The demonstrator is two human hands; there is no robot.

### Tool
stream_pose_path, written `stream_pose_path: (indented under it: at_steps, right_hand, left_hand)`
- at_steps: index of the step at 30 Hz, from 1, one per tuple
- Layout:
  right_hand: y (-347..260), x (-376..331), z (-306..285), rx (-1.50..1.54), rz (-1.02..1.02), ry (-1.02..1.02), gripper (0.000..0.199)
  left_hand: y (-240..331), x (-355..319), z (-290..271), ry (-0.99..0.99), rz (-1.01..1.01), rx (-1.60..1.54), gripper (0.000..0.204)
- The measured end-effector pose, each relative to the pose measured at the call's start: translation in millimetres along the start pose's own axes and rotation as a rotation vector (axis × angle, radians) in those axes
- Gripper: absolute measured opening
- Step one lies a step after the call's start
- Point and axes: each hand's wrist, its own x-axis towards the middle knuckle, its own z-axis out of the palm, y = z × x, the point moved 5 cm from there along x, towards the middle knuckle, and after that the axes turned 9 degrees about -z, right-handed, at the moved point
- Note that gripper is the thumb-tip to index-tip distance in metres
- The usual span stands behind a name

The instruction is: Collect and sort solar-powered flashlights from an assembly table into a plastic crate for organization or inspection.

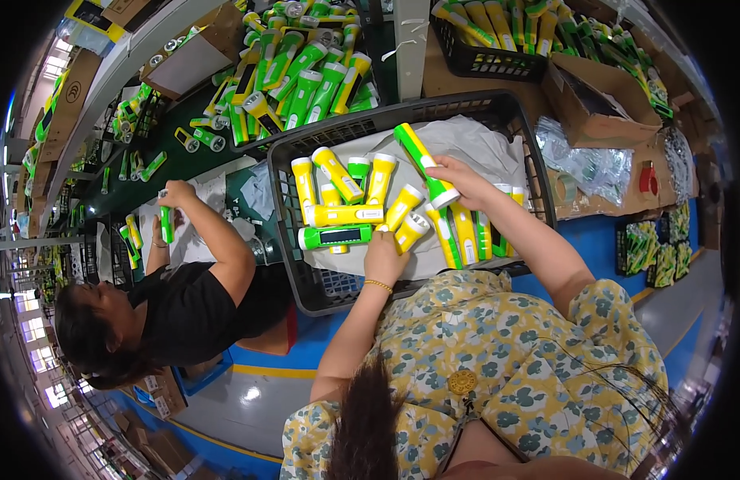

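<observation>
Factory bench crowded with plastic torches, a black slatted plastic crate (286, 200) lined with white paper in front of me.

My right hand (458, 180) grips a green-and-yellow plastic torch (424, 164) above the crate, fingers wrapped round its barrel. My left hand (386, 254) closes on a yellow plastic torch (410, 230) lying among others inside. Beside me, a person in a black shirt (198, 308) handles a green torch (167, 224).

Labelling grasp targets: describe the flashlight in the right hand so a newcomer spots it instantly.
Start at the big black crate lined with white sheeting in front of the person. Over its middle, the right hand grips a green flashlight near its white head. Unlike the yellow and green ones lying flat around it, it is lifted, its tail pointing toward the far rim.
</observation>
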Motion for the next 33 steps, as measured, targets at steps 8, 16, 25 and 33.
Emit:
stream_pose_path:
  at_steps: [8,16,25,33]
  right_hand:
    - [-14.3,-56.3,17.1,0.446,0.070,-0.249,0.042]
    - [-86.9,-89.5,14.8,-1.263,-0.575,-0.226,0.060]
    - [-95.4,-90.2,3.1,-0.147,-0.576,-0.104,0.080]
    - [-3.3,-101.2,66.8,0.861,0.264,-0.197,0.058]
  left_hand:
    - [-13.1,-10.8,-28.9,-0.306,-0.160,-1.288,0.041]
    - [-25.1,-20.8,-36.5,-0.285,-0.348,-1.638,0.026]
    - [-9.7,-22.7,-51.5,-0.333,-0.336,-1.869,0.045]
    - [-5.2,-17.3,-55.9,-0.423,-0.347,-2.009,0.041]
